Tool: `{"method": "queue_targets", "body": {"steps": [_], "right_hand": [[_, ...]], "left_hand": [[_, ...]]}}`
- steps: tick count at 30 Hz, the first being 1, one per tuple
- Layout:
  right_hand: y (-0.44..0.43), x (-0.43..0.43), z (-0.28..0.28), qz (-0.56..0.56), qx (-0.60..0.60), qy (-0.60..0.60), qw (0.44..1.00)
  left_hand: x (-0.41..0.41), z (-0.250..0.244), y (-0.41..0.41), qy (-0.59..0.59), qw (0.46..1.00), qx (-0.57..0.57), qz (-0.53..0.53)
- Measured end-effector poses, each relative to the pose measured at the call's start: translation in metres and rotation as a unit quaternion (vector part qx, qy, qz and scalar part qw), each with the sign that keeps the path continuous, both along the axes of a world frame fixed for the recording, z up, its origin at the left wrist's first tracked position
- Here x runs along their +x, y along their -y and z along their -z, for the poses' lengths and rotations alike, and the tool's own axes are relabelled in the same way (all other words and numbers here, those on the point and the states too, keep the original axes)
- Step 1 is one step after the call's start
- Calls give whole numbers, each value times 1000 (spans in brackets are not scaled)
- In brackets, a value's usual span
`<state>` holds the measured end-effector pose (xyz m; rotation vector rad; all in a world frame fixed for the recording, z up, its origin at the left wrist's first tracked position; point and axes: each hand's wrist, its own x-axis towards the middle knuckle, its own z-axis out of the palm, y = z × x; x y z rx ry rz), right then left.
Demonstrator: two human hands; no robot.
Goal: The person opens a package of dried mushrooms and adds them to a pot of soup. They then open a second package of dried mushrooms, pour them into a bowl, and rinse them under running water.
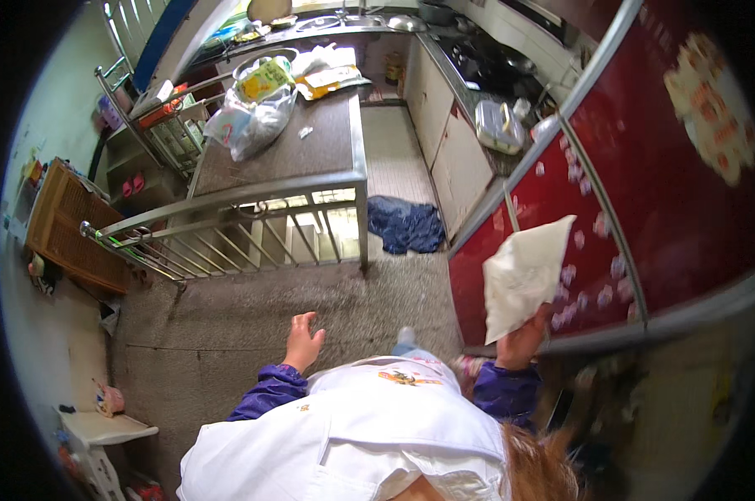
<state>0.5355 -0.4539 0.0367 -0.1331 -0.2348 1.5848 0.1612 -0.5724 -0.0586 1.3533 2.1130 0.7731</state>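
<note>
My right hand (523, 341) grips the lower edge of a cream-white rectangular packet (525, 275). It is pouch-like with pointed corners, and its contents cannot be made out. The packet is held up in front of a dark red glossy refrigerator-like panel (603, 250) with a flower pattern. Over the bare floor (240, 332), my left hand (303, 344) holds nothing, its fingers apart. A stair railing (252, 232) of metal bars stands ahead of that hand.
Behind the railing, a brown-topped table (321, 138) carries a stuffed plastic bag (258, 119) and packages. Dark blue cloth (406, 222) lies on the floor by the white cabinets (459, 181). A lidded container (499, 127) sits on the counter. At left is a small white shelf (105, 426).
</note>
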Motion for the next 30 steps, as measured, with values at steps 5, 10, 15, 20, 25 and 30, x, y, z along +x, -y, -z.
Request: {"method": "queue_targets", "body": {"steps": [5,10,15,20,25,30], "right_hand": [[-152,-32,-33,-99,-20,104,989],[-290,-65,-37,-128,-20,112,985],[-423,-87,-25,-206,29,79,975],[-534,-127,-42,-249,33,79,965],[-646,-193,-34,-331,43,14,943],[-749,-273,-21,-405,33,7,914]], "left_hand": [[11,-40,-121,-25,997,77,16],[-20,-48,-251,-59,986,119,-101],[-108,-22,-389,-157,948,201,-190],[-175,-14,-473,-207,939,38,-273],[-190,-51,-514,-147,941,-168,-256],[-192,-53,-513,-139,935,-136,-295]]}}
